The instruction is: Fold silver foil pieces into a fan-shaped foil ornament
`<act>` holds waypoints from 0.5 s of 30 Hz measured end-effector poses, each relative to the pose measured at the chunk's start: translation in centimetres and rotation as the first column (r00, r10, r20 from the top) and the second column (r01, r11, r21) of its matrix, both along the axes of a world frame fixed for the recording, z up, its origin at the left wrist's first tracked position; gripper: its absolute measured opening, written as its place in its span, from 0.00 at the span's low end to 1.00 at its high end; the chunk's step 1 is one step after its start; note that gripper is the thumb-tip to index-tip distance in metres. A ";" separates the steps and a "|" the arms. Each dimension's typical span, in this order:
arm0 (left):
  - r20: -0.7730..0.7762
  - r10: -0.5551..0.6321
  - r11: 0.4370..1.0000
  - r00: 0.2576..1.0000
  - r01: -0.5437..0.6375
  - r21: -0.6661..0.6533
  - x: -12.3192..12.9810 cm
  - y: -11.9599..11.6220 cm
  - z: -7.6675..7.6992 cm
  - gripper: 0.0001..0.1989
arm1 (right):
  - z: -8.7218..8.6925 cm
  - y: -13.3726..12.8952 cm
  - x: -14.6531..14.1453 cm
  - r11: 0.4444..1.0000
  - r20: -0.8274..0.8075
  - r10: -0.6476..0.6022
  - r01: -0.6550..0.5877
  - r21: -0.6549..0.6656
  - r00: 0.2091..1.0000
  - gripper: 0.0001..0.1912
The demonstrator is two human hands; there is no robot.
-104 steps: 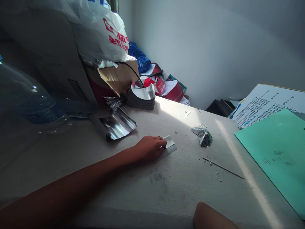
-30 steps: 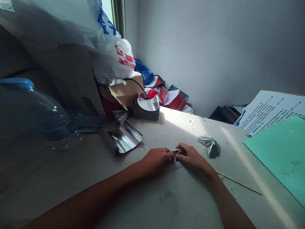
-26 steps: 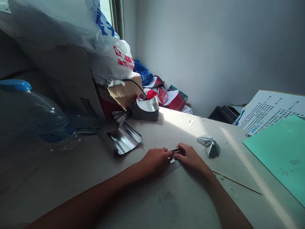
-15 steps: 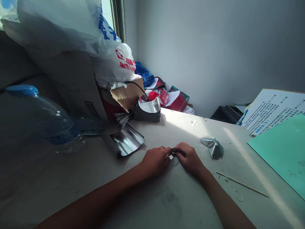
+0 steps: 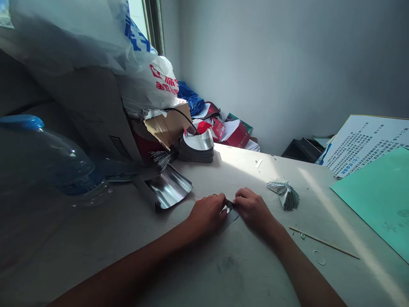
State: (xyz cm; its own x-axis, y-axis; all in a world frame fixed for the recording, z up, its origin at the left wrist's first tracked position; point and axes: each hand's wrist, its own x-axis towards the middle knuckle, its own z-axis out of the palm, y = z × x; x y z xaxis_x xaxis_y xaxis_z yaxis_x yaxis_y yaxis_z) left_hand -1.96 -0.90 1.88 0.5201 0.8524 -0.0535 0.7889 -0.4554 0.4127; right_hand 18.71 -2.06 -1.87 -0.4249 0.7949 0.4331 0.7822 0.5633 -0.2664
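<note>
**Desk top: a folded foil piece between the left hand and right hand.**
Right of the hands lie a foil fan and a wooden stick; left, a curved foil sheet lies before a foil stack, beside a plastic bottle; far right, a card sheet overlaps a printed sheet.

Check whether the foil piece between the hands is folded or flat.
Folded, it seems: the foil piece shows a bent, doubled edge where the left hand and right hand pinch it, though they hide most of it.
</note>
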 end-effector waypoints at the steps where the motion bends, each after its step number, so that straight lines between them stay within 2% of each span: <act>1: -0.003 0.009 1.000 1.000 -0.009 -0.005 0.0 -0.1 0.1 0.05 | 0.1 0.0 0.1 1.000 0.036 0.007 -0.008 0.018 0.999 0.09; 8: -0.005 0.053 0.998 0.999 -0.053 -0.017 -0.1 -0.3 0.4 0.06 | 0.8 -0.3 0.3 0.999 0.135 0.036 -0.041 0.033 0.990 0.08; 15: -0.066 0.029 1.000 0.997 -0.029 0.001 0.1 -0.4 0.4 0.09 | 1.4 -0.5 0.6 0.992 0.112 0.058 -0.045 -0.118 0.992 0.10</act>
State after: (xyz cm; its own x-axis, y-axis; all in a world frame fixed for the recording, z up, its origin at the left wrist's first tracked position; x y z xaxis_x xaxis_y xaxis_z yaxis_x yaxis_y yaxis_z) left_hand -1.86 -1.30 2.26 0.4901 0.8673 -0.0870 0.8273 -0.4314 0.3598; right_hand 19.36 -2.54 -0.47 -0.5083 0.8122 0.2863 0.7819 0.5746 -0.2419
